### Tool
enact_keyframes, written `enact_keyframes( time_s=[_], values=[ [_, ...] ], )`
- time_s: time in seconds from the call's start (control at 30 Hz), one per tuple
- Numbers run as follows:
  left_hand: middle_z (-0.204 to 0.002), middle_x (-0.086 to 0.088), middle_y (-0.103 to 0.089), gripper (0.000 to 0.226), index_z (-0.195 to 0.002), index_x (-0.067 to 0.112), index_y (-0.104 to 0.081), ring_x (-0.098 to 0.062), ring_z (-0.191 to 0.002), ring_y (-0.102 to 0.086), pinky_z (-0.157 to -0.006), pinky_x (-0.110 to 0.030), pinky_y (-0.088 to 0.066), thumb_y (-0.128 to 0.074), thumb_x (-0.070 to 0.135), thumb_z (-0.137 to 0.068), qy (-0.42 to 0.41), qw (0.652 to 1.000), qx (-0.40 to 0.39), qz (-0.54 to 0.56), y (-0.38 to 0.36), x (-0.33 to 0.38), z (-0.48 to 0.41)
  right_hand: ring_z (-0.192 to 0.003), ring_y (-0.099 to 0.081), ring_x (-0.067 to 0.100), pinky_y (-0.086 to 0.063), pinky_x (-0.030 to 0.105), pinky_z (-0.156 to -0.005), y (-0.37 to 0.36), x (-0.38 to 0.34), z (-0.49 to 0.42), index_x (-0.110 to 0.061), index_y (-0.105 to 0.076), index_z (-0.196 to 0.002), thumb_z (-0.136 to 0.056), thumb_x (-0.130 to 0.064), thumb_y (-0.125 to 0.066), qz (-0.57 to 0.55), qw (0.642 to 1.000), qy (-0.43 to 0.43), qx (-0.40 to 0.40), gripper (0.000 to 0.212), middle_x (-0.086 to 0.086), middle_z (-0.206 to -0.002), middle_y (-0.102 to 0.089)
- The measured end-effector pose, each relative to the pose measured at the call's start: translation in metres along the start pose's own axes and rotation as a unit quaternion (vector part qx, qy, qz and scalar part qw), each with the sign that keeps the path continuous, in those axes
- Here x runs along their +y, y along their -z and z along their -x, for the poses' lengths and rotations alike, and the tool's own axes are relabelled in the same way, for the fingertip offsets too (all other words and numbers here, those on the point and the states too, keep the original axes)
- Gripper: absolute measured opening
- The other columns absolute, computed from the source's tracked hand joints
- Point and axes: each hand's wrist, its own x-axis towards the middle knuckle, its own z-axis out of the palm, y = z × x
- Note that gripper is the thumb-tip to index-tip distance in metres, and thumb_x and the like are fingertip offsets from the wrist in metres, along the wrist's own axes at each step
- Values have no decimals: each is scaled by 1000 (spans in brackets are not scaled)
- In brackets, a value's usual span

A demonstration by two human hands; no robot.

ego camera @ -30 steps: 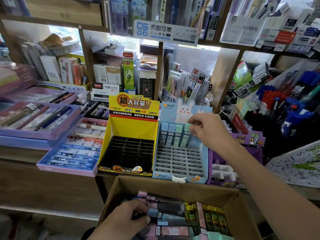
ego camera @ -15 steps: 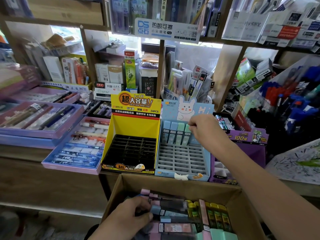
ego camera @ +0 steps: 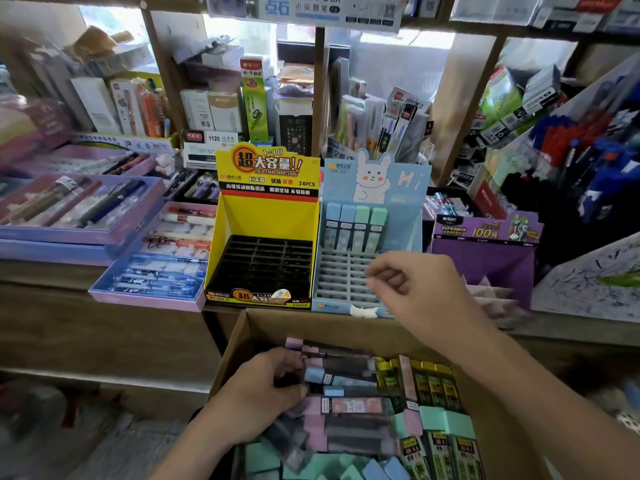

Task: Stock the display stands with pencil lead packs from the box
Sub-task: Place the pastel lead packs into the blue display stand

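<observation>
Right hand point(ego camera: 422, 292) leaves the blue stand point(ego camera: 410, 192)
Empty, fingers loose, pack delivered (left hand point(ego camera: 256, 400) grips more packs point(ego camera: 349, 407) in the box point(ego camera: 311, 323)).

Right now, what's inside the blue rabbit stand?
In the blue stand, four packs stand in the back row: two blue, two green. The visible slots in front are empty; the right hand covers the front-right ones.

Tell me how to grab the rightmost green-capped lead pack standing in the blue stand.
Take the rightmost pack by its green cap, fingers coming from above and the right. It stands in the back row of the blue stand, foot sunk in a slot, with another green-capped pack tight against its left, so the cap and right side are freest.
</observation>
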Motion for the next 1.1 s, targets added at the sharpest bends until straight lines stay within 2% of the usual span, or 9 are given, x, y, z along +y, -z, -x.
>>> enact_keyframes(
  time_s=[0.1, 0.2, 0.33, 0.43, 0.53, 0.73, 0.9, 1.0, 1.1],
  values=[
    [-117, 25, -65, 35, -110, 42, -62, 8, -114, -56, -101, -21, -46, -78, 29, -82, -12, 1000, -8, -21, -3, 1, 2, -91, -62, -13, -49, 4, -75, -25, 16, 28, -26, -78, -107, -91, -17, -75, -11, 994, -53, -99, 18, -25, -87, -67],
    [-99, 41, -64, 38, -92, 58, -61, 22, -102, -53, -85, -4, -44, -80, 29, -76, -38, 998, -1, -52, -5, 2, 5, -93, -62, -4, -53, 17, -85, -49, 31, 48, -27, -73, -118, -92, -29, -76, 18, 977, -84, -196, 27, -19, -100, -66],
    [-109, 22, -60, 42, -106, 48, -60, 6, -99, -54, -84, -11, -46, -82, 26, -78, -35, 996, 12, -84, -11, 5, 6, -115, -49, 9, -45, 37, -104, -68, 45, 64, -24, -59, -138, -91, -46, -73, 88, 948, -89, -293, 54, -14, -116, -51],
    [-110, 12, -56, 48, -120, 34, -60, -1, -95, -52, -86, -19, -50, -82, 22, -79, -22, 994, 8, -102, -12, 9, 7, -132, -37, 16, -26, 52, -120, -75, 51, 71, -23, -43, -152, -89, -53, -71, 123, 924, -111, -346, 76, -10, -130, -43],
    [-109, 10, -55, 50, -120, 31, -58, -2, -93, -50, -78, -12, -47, -83, 18, -78, -21, 994, 4, -107, -15, 12, 8, -135, -32, 17, -14, 58, -123, -79, 51, 74, -27, -44, -148, -89, -52, -71, 138, 921, -101, -349, 70, -9, -133, -40],
    [-108, 0, -59, 60, -126, 30, -55, -18, -94, -59, -78, -23, -54, -82, 10, -76, -21, 995, -15, -93, -17, 20, 10, -130, -32, 18, -23, 48, -117, -77, 49, 72, -31, -47, -137, -87, -51, -73, 134, 921, -111, -348, 60, -8, -131, -39],
    [-110, 9, -55, 46, -121, 27, -59, -10, -100, -52, -87, -20, -47, -80, 25, -80, -26, 987, 23, -158, -16, 19, 11, -130, -37, 17, -12, 55, -122, -81, 48, 74, -30, -52, -127, -88, -46, -74, 131, 926, -118, -334, 47, -9, -128, -41],
    [-108, 9, -51, 47, -119, 28, -59, -4, -92, -52, -78, -15, -45, -82, 29, -78, -26, 988, 24, -149, -16, 20, 10, -137, -37, 16, -5, 59, -123, -82, 47, 73, -29, -51, -131, -89, -45, -73, 126, 925, -123, -337, 50, -10, -136, -44],
    [-113, 10, -48, 56, -129, 28, -61, -3, -93, -51, -74, -6, -38, -82, 31, -78, -30, 986, 15, -166, -17, 20, 8, -139, -32, 18, -13, 56, -122, -81, 48, 71, -28, -48, -139, -89, -49, -71, 129, 919, -121, -353, 59, -8, -140, -41]
  ],
)
